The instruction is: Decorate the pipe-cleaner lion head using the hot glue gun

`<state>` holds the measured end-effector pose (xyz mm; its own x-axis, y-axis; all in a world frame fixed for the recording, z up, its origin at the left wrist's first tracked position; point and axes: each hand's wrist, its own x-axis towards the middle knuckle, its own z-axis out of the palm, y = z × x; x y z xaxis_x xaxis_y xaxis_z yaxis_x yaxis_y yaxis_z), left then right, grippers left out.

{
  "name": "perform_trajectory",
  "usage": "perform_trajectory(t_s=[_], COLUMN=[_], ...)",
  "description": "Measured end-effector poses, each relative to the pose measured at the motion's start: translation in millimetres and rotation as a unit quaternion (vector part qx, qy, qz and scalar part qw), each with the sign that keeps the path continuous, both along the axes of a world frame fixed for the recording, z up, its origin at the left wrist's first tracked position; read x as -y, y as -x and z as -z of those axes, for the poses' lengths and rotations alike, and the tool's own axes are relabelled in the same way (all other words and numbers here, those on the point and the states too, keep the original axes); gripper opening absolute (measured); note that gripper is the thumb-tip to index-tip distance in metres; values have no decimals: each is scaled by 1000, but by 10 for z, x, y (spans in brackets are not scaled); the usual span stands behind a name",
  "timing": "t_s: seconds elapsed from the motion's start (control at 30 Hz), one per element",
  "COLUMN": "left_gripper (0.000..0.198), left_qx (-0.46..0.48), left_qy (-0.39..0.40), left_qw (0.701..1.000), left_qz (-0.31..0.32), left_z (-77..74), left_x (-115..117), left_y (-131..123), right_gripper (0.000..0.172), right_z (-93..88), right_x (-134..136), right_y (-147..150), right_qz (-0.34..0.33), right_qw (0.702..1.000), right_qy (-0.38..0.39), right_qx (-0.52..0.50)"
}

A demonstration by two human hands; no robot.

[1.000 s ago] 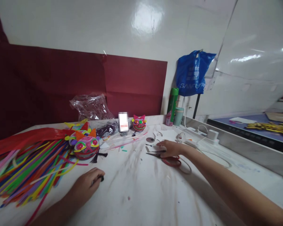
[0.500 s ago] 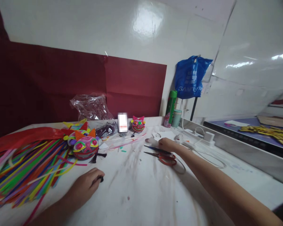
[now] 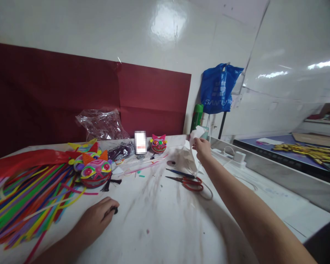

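My left hand [image 3: 102, 215] rests on the white table at the lower left, its fingers closed on a small black piece [image 3: 115, 210] of which only the end shows. At the right, my right hand [image 3: 202, 147] pinches a thin, crumpled white sheet [image 3: 197, 134], lifted off the table; whether it is paper or film I cannot tell. Below that hand lie orange-handled scissors [image 3: 194, 184] with their blades pointing left. Beside them is a slim blue tool [image 3: 178, 172]. A small round dark-and-pale item [image 3: 171, 163] lies just behind.
Colourful animal-head ornaments [image 3: 96, 171] and a bundle of bright strips [image 3: 24, 205] cover the left side. A smaller pink-eared ornament [image 3: 158, 144] and a phone-like block [image 3: 140, 142] stand at the back. A charger [image 3: 239, 157] with cables and a green can [image 3: 197, 117] are at the right.
My right hand has risen from the table near the scissors, lifting the white sheet with it. My left hand keeps its place and grip. The whole view has shifted slightly.
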<state>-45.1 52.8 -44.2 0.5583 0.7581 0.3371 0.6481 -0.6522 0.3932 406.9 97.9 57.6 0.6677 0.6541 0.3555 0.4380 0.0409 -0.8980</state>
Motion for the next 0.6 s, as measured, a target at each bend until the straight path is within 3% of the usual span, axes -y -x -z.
perform_trajectory(t_s=[0.13, 0.27, 0.4, 0.5, 0.6], left_gripper=[21, 22, 26, 27, 24], left_qx=[8, -1, -29, -35, -6], left_qy=[8, 10, -1, -9, -8], left_qw=[1000, 1000, 1000, 999, 1000], left_qz=[3, 2, 0, 8, -1], left_z=[-36, -77, -84, -96, -128], left_x=[25, 61, 87, 121, 141], left_y=[-14, -25, -20, -29, -36], right_gripper=[22, 26, 34, 34, 26], right_z=[-151, -175, 71, 292, 356], right_x=[78, 237, 430, 522, 543], right_y=[357, 904, 1673, 2215, 2425], right_qz=[-78, -243, -413, -497, -541], right_qw=[996, 969, 902, 855, 829], right_qy=[-31, 25, 118, 148, 138], right_qx=[19, 44, 32, 17, 31])
